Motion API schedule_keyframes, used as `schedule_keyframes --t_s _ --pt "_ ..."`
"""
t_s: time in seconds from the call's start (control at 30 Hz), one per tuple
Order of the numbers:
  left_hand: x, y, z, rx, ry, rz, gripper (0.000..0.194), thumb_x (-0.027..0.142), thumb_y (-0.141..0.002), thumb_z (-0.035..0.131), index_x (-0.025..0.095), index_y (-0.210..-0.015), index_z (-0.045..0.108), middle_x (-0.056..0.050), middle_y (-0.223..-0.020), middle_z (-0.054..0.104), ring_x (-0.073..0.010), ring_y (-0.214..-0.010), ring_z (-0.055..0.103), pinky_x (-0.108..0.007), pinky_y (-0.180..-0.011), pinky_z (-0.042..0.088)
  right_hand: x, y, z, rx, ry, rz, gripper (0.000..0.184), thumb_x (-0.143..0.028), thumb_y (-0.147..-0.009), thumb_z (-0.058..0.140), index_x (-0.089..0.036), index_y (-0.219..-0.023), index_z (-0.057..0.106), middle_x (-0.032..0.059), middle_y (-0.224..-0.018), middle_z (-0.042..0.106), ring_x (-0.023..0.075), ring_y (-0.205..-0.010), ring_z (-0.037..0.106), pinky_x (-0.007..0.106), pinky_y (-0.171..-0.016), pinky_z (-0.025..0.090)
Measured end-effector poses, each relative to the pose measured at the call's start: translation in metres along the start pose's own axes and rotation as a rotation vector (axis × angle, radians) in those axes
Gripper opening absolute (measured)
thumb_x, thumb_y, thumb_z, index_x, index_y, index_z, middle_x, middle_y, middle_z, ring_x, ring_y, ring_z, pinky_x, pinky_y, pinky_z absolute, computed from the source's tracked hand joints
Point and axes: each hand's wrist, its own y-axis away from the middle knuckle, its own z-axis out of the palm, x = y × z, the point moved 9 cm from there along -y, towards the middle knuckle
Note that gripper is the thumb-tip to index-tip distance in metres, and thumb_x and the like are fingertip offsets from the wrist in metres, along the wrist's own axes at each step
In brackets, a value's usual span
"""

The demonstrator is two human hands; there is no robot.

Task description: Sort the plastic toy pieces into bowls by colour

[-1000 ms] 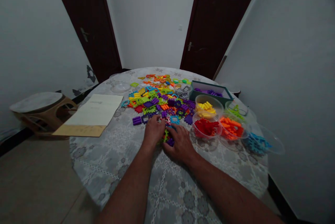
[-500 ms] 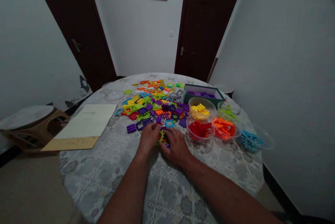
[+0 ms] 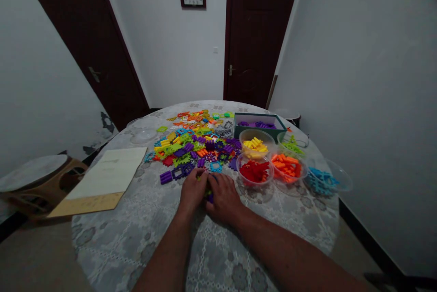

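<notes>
My left hand (image 3: 193, 190) and my right hand (image 3: 225, 198) meet low over the near middle of the table. Their fingers close from both sides around a few joined plastic building pieces (image 3: 209, 195), of which only bits of green and purple show. The rest of these pieces is hidden by the fingers. Just beyond my fingertips lies a heap of gear-edged building pieces (image 3: 184, 148) in many colours. A light blue square piece (image 3: 216, 166) and a ribbed purple piece (image 3: 165, 177) lie at its near edge.
On the right stand clear tubs of yellow pieces (image 3: 255, 144), red pieces (image 3: 254, 171), orange pieces (image 3: 286, 166) and blue pieces (image 3: 321, 180). Behind them is a green box (image 3: 282, 133) with purple pieces. A paper sheet (image 3: 112, 169) lies left, overhanging the table edge near a wooden stool (image 3: 64, 178).
The camera has tilted up and turned slightly right, so more of the clock shows. My hands stay together on the pieces, drawn closer, covering more of them.
</notes>
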Motion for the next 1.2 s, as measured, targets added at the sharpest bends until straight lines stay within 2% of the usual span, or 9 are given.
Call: schedule_keyframes --t_s 0.17,0.4,0.7,0.8,1.0,1.1,1.2 --pt "0.009 0.001 0.003 -0.018 0.015 0.041 0.029 0.042 -0.085 0.066 0.021 -0.102 0.076 -0.015 -0.111 0.078 -0.0338 -0.106 0.071 -0.047 -0.101 0.048 0.01 -0.005 -0.002 -0.019 0.033 0.076 0.06 -0.028 -0.084 0.071 -0.02 -0.141 0.056 0.014 -0.136 0.061 0.0326 -0.124 0.052 0.049 -0.11 0.039" --pt "0.015 0.003 0.007 0.015 0.028 0.062 0.03 0.042 -0.085 0.063 0.021 -0.102 0.077 -0.014 -0.111 0.078 -0.0326 -0.107 0.071 -0.047 -0.101 0.05 0.018 -0.008 -0.007 -0.006 0.045 0.125 0.044 -0.023 -0.084 0.069 -0.021 -0.128 0.06 0.01 -0.125 0.062 0.029 -0.115 0.053 0.044 -0.099 0.041" --pt "0.014 0.009 0.008 0.103 0.057 0.058 0.03 0.039 -0.084 0.061 0.021 -0.105 0.074 -0.012 -0.112 0.077 -0.0309 -0.106 0.07 -0.044 -0.1 0.05 0.023 -0.009 -0.006 0.016 0.006 0.142 0.032 -0.017 -0.086 0.065 -0.021 -0.118 0.063 0.0086 -0.116 0.066 0.0265 -0.109 0.056 0.039 -0.096 0.044" --pt "0.012 0.007 0.008 0.102 0.077 0.055 0.032 0.041 -0.085 0.061 0.02 -0.106 0.073 -0.012 -0.112 0.076 -0.0308 -0.107 0.07 -0.044 -0.101 0.05 0.025 -0.008 -0.008 0.054 -0.035 0.137 0.028 -0.015 -0.086 0.064 -0.021 -0.114 0.063 0.0077 -0.112 0.067 0.0248 -0.106 0.057 0.037 -0.095 0.046" --pt "0.007 0.006 0.012 0.097 0.072 0.052 0.035 0.043 -0.092 0.059 0.021 -0.116 0.071 -0.012 -0.121 0.075 -0.03 -0.116 0.068 -0.042 -0.106 0.048 0.033 -0.006 -0.013 0.163 -0.169 0.149 0.032 -0.012 -0.086 0.062 -0.02 -0.116 0.066 0.0076 -0.11 0.07 0.0226 -0.102 0.063 0.034 -0.091 0.05" --pt "0.006 0.006 0.011 0.125 0.062 0.07 0.03 0.042 -0.092 0.058 0.022 -0.111 0.072 -0.012 -0.119 0.076 -0.0303 -0.115 0.069 -0.042 -0.105 0.05 0.04 -0.007 -0.017 0.218 -0.247 0.217 0.034 -0.011 -0.083 0.063 -0.02 -0.114 0.07 0.0068 -0.108 0.073 0.0223 -0.1 0.066 0.033 -0.091 0.051" --pt "0.006 0.008 0.01 0.152 0.069 0.066 0.029 0.041 -0.092 0.058 0.022 -0.109 0.073 -0.012 -0.114 0.076 -0.0304 -0.111 0.07 -0.043 -0.103 0.051 0.051 -0.005 -0.021 0.269 -0.373 0.352 0.024 -0.016 -0.083 0.065 -0.02 -0.105 0.074 0.003 -0.093 0.074 0.0205 -0.086 0.067 0.032 -0.083 0.051"
